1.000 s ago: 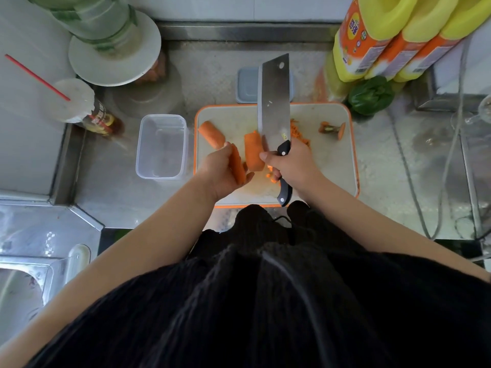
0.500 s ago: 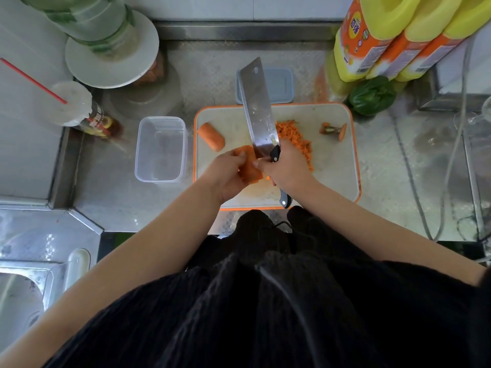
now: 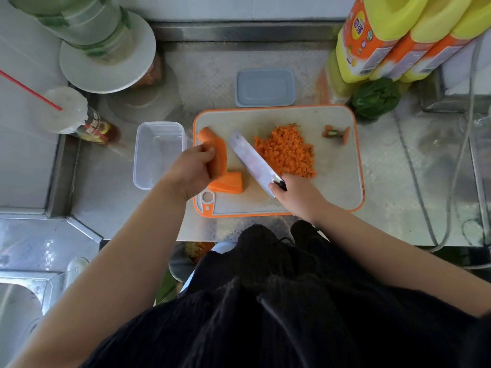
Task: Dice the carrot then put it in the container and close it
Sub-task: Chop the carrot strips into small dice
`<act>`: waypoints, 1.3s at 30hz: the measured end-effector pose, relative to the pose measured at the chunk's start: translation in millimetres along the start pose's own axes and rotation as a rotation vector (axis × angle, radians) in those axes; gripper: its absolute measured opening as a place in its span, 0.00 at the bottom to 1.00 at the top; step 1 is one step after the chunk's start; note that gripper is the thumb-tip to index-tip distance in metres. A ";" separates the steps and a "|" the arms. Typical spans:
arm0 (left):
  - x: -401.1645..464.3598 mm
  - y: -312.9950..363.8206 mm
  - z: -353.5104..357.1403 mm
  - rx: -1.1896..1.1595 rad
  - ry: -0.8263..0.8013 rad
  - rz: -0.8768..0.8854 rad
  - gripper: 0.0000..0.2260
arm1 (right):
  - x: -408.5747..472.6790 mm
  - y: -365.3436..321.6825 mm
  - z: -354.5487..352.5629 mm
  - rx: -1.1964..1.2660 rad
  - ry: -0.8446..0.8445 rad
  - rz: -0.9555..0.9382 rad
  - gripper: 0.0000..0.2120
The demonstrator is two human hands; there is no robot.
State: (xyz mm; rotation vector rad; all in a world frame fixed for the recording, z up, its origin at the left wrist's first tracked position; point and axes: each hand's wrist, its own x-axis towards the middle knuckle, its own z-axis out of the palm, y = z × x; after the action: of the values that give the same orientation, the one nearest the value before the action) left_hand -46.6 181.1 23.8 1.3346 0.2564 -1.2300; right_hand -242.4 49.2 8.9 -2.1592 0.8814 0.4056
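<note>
A steel kitchen counter (image 3: 398, 181) carries an orange-rimmed cutting board (image 3: 332, 181), with the empty container (image 3: 159, 155) just beside its left edge and the lid (image 3: 265, 87) behind it. Diced carrot (image 3: 285, 151) is heaped mid-board. The risk is the cleaver (image 3: 251, 162) slipping toward fingers, since the blade lies close to the held piece. The left hand (image 3: 190, 172) curls around a long carrot piece (image 3: 219, 158); another chunk (image 3: 228, 183) lies below. The right hand (image 3: 297, 197) clamps the cleaver handle.

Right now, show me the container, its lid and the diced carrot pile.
container (image 3: 148, 155): head view, bare floor inside.
lid (image 3: 265, 87): head view, middle of top.
diced carrot pile (image 3: 285, 151): head view, centre of heap.
</note>
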 end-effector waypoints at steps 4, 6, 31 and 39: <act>0.4 -2.2 -19.0 0.645 -0.004 0.090 0.11 | -3.1 4.8 -0.9 0.040 0.026 0.017 0.20; -2.8 -7.6 -22.2 0.977 -0.084 0.138 0.08 | 0.1 7.0 -2.6 0.034 0.034 0.035 0.21; 20.3 -46.9 4.0 1.589 -0.041 0.354 0.15 | -7.1 -3.6 -26.2 0.263 0.169 -0.022 0.17; 21.2 -65.2 6.3 1.679 -0.152 0.392 0.17 | -7.3 18.1 -9.4 0.077 0.067 0.070 0.18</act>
State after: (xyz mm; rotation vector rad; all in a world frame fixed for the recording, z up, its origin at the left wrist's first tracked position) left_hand -91.5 180.2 -28.3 2.4343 -1.3909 -1.0879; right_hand -260.2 36.9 9.5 -2.0858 0.9961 0.3304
